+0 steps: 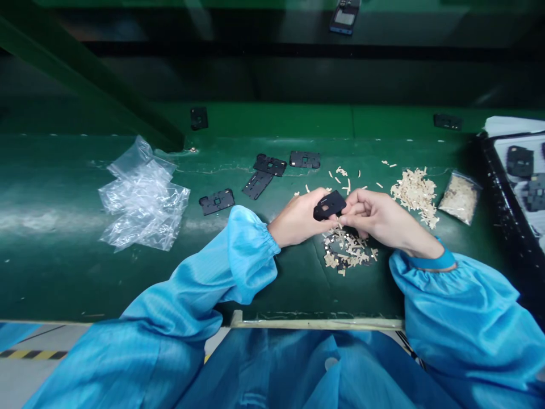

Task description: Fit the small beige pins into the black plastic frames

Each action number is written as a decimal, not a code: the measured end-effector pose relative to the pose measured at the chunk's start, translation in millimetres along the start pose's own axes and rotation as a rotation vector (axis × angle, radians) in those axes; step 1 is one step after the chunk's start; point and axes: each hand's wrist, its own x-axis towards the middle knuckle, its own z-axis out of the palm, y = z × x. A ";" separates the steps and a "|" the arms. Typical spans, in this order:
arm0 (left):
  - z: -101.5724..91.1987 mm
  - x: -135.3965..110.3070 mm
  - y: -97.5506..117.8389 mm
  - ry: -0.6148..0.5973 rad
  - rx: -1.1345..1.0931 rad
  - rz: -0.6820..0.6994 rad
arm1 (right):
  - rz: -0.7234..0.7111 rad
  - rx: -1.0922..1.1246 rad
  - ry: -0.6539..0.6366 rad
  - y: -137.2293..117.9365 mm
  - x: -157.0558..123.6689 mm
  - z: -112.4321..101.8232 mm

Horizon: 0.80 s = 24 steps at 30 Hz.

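Note:
My left hand (300, 216) is closed around a black plastic phone part (329, 205), tilted above the mat, with a small opening in it. At the part's right edge my right hand (372, 216) is closed in a pinch; what its fingertips grip, if anything, is too small to make out. Below both hands lies a loose heap of small beige and dark pieces (349, 250). Several thin beige strips (348, 186) are scattered just beyond my fingers.
Flat black parts (217, 201) lie left of my hands, others (305, 159) farther back. Clear plastic bags (142, 199) are piled at left. On the right are a beige heap (413, 193), a filled bag (460, 196) and a black-edged tray (506, 182). A green post (97, 79) slants down behind.

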 end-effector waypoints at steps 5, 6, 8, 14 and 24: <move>-1.7 -0.2 1.6 -0.100 -0.039 -0.051 | -0.032 -0.003 0.111 0.2 1.4 -9.1; -3.0 -0.1 2.1 -0.170 -0.105 -0.069 | -0.050 -0.005 0.139 -0.1 1.6 -11.3; -5.6 0.7 2.7 -0.308 -0.268 -0.084 | -0.073 -0.006 0.192 -0.3 2.0 -14.3; -3.7 5.7 0.6 0.004 -0.546 -0.137 | -0.144 -0.015 0.183 5.8 4.7 -5.7; 1.4 5.9 -4.9 0.106 -0.409 -0.041 | -0.218 -0.066 0.136 20.4 6.6 15.5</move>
